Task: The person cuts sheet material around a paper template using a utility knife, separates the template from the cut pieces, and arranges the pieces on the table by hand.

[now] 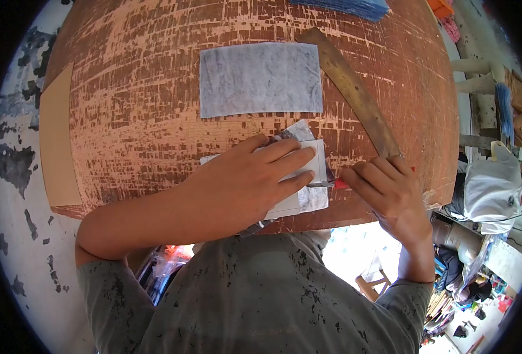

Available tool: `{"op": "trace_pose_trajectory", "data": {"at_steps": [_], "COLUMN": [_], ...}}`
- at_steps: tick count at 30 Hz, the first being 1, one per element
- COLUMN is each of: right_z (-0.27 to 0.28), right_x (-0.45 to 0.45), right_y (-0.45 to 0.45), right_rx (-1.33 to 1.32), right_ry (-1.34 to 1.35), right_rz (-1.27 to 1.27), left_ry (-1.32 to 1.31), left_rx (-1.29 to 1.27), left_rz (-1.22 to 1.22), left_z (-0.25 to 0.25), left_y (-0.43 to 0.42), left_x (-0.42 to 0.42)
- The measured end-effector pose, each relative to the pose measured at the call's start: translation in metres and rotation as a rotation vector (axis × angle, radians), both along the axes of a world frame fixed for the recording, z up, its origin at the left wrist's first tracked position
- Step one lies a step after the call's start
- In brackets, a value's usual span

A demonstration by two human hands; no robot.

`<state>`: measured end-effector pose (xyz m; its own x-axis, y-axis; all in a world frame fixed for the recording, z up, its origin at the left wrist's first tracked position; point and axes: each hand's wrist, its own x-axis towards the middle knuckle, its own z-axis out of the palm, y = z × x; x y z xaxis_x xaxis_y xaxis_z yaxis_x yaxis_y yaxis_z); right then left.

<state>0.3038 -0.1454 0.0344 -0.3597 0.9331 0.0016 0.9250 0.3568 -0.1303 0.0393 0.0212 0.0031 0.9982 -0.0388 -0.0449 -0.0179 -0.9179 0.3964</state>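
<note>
My left hand (261, 174) lies flat with its fingers spread, pressing a white card (284, 207) with ruled lines onto a grey mottled sheet (318, 200) at the table's near edge. The sheet's corners stick out from under the card. In my right hand (384, 183), closed fingers grip a slim red-handled tool (340, 183). Its metal end (318, 184) reaches the card's right side beside my left fingers; its exact kind is unclear. Farther back lies a grey mottled rectangular piece (261, 79), flat on the table. Part of the card is hidden under my left hand.
A long brass-coloured metal strip (355, 88) slants from the rectangle's right side to my right hand. The wooden table (137, 118) is scored all over. Brown cardboard (57, 138) lies at its left edge, a blue stack (343, 6) at the back. A white bag (493, 189) is off to the right.
</note>
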Motion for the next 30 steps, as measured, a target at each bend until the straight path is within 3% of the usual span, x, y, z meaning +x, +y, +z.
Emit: {"op": "trace_pose_trajectory", "data": {"at_steps": [30], "right_z": [0.004], "right_x": [0.022], "right_y": [-0.001], "right_rx": [-0.017], "right_ry": [-0.031], "right_rz": [0.023], "left_ry": [-0.012], "left_rx": [-0.021], "left_rz": [0.005], "left_z": [-0.003], "left_y": [0.001], "left_x": [-0.001]}}
